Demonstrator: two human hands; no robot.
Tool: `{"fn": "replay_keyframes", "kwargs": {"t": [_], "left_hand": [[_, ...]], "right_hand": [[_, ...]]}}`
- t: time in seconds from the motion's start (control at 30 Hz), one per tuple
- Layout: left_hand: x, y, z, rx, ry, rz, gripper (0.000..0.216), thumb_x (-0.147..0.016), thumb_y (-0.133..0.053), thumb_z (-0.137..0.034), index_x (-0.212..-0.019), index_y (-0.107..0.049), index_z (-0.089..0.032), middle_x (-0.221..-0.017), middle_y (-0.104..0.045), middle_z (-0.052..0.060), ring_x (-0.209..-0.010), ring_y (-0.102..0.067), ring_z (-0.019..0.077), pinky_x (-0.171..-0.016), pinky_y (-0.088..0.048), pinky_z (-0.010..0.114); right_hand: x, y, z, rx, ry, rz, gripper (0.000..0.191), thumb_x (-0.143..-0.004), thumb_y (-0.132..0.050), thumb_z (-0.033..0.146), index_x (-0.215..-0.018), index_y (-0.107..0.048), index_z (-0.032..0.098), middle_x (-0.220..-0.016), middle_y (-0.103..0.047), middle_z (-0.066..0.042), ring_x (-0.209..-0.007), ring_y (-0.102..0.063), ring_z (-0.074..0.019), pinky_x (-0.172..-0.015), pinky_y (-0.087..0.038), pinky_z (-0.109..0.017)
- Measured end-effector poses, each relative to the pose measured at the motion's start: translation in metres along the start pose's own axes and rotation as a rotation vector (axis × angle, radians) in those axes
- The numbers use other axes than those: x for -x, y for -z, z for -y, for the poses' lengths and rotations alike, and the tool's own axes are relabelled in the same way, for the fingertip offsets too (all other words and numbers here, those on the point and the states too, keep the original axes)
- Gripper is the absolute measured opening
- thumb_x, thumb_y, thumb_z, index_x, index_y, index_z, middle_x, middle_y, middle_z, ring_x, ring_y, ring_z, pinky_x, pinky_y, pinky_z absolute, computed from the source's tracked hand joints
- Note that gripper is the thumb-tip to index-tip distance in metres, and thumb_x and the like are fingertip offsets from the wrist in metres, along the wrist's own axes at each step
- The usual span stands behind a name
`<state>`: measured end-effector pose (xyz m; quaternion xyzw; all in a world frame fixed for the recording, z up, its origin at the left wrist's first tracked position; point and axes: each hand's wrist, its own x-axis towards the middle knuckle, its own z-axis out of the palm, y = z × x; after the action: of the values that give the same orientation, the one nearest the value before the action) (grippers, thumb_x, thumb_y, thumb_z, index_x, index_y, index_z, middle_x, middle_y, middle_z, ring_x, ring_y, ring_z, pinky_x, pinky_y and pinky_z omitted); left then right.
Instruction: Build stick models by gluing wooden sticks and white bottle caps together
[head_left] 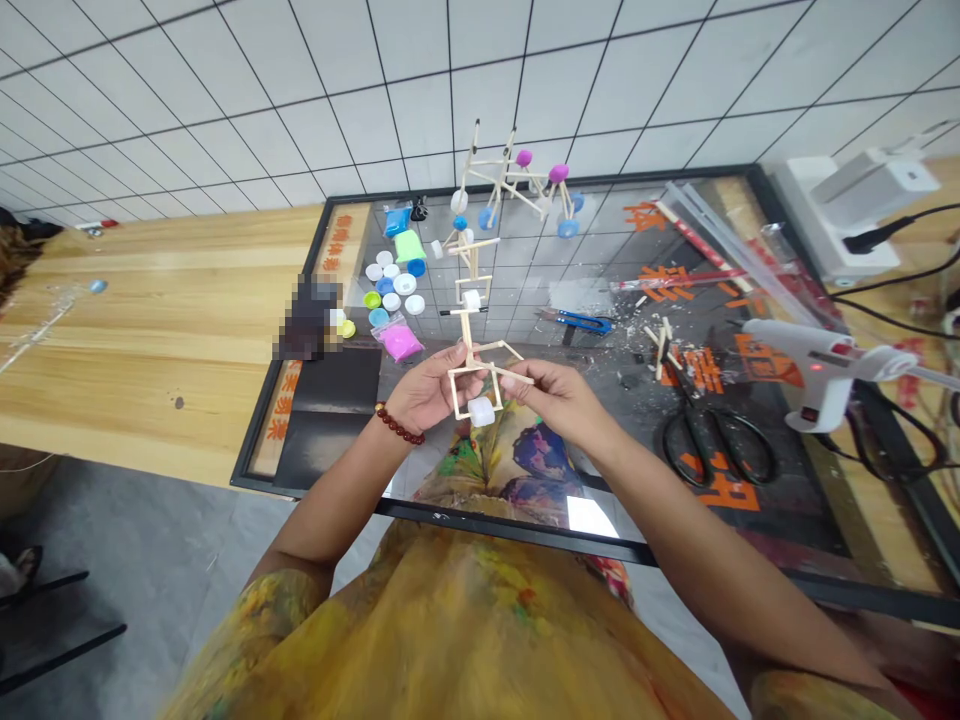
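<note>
A figure made of thin wooden sticks (476, 369) is held between my hands above the glass tabletop. It has a square stick frame with a white cap-like piece (481, 411) at its near end. My left hand (431, 388), with a beaded bracelet at the wrist, grips the figure's middle from the left. My right hand (556, 396) pinches a stick arm of it between thumb and fingertips. Just beyond, another stick piece with a white cap (471, 299) lies on the glass; whether it joins the held figure I cannot tell.
Bottle caps (405, 284) and a pink bag (401, 342) lie left. Stick models with coloured balls (558, 174) stand at the back. On the right are a blue cutter (585, 322), black scissors (694, 425), a white glue gun (814, 365) and a power strip (817, 220) with cables.
</note>
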<state>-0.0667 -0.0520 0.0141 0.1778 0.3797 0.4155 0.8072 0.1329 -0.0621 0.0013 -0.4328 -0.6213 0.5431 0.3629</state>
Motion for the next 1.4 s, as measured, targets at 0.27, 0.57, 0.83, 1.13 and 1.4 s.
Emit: {"fn": "replay_keyframes", "kwargs": {"t": [0.27,0.57,0.83,1.13,1.4], "left_hand": [[-0.002,0.004,0.007,-0.067,-0.108,-0.017,0.014,-0.083,-0.078,-0.029,-0.089,-0.073,-0.018,-0.076,-0.069,0.002,-0.071,-0.069,0.011,-0.069,-0.06,0.023],[0.006,-0.007,0.009,-0.193,-0.378,-0.095,0.03,-0.066,-0.087,-0.025,-0.094,-0.076,-0.02,-0.093,-0.073,0.002,-0.086,-0.069,0.0134,-0.091,-0.057,0.033],[0.002,0.0,0.018,-0.55,-0.49,-0.021,0.049,-0.07,-0.085,-0.028,-0.117,-0.071,-0.022,-0.109,-0.073,0.005,-0.096,-0.068,0.016,-0.088,-0.054,0.03],[0.004,-0.008,0.014,-0.511,-0.504,0.052,0.058,-0.069,-0.087,-0.031,-0.124,-0.067,-0.025,-0.084,-0.07,-0.001,-0.076,-0.068,0.0131,-0.078,-0.056,0.03],[0.009,-0.009,0.008,-0.389,-0.389,0.117,0.049,-0.069,-0.087,-0.033,-0.114,-0.071,-0.023,-0.082,-0.067,0.0,-0.073,-0.069,0.0134,-0.073,-0.058,0.029]], "right_hand": [[0.002,-0.004,-0.002,-0.098,0.0,-0.072,0.042,-0.067,-0.084,0.052,-0.091,-0.069,0.021,-0.074,-0.065,0.001,-0.067,-0.057,-0.0141,-0.063,-0.048,-0.028],[0.001,0.001,-0.002,-0.082,0.041,-0.283,0.025,-0.075,-0.079,0.044,-0.087,-0.072,0.023,-0.081,-0.071,-0.002,-0.072,-0.062,-0.0159,-0.069,-0.051,-0.031],[-0.004,0.004,-0.007,-0.124,0.015,-0.35,0.023,-0.07,-0.081,0.04,-0.083,-0.073,0.022,-0.08,-0.072,-0.002,-0.07,-0.062,-0.0159,-0.067,-0.051,-0.031],[-0.008,0.01,0.001,-0.399,0.002,-0.335,0.041,-0.059,-0.089,0.049,-0.087,-0.07,0.025,-0.073,-0.068,0.002,-0.065,-0.062,-0.0148,-0.066,-0.055,-0.032],[-0.007,0.01,0.003,-0.532,0.015,-0.298,0.036,-0.061,-0.09,0.045,-0.084,-0.071,0.026,-0.075,-0.071,0.001,-0.065,-0.063,-0.0127,-0.067,-0.056,-0.03]]}}
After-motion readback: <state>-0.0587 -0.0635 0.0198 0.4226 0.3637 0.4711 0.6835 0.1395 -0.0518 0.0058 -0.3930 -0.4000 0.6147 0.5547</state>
